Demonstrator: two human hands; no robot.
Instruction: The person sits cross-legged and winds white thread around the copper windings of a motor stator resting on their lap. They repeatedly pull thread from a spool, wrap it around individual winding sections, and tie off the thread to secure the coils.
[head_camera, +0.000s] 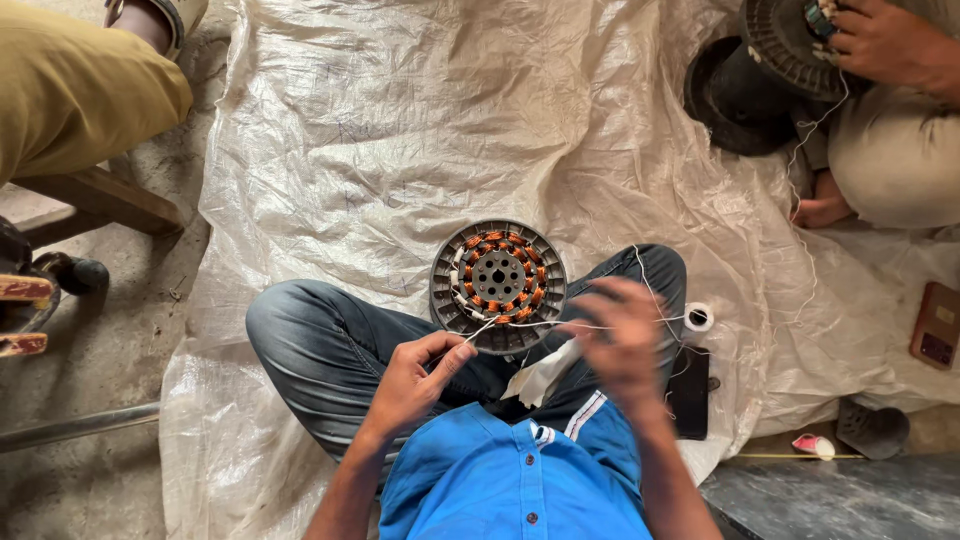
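Seated cross-legged on a white sheet (400, 130), I rest the stator (498, 285) against my knees, tilted toward me. Judged by its metal core and copper coils, it is heavy and stiff, best gripped by the outer rim, never the windings. Fine white thread (520, 324) runs from it; it looks light, limp and easily snapped. My left hand (415, 380) is closed, pinching the thread near the rim. My right hand (620, 340) is blurred; fingers look loosely spread, grip uncertain. A thread spool (698, 318) lies beside my right knee.
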